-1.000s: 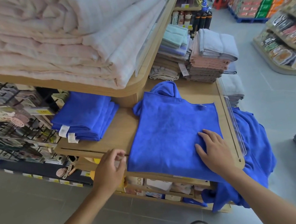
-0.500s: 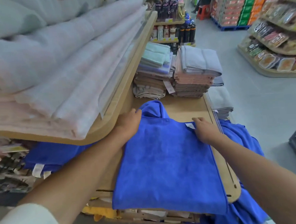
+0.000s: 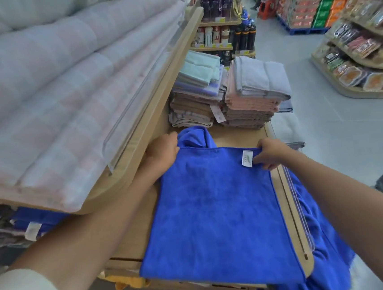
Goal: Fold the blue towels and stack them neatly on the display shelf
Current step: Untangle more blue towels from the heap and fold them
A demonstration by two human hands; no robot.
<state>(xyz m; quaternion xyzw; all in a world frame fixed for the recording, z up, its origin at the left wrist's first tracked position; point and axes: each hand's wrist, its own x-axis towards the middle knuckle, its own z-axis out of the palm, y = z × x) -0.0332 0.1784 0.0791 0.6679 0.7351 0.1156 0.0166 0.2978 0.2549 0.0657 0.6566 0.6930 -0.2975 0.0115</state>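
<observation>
The blue towel [image 3: 215,212] lies flat on the wooden shelf [image 3: 133,232] (near edge overhanging), its far corners held: right hand [image 3: 271,152] pinching beside the white tag [image 3: 247,158], left hand [image 3: 163,151] apparently curled round the other.

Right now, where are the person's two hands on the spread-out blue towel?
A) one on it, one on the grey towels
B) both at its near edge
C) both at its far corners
C: the left hand and the right hand each grip a far corner of the blue towel.
</observation>
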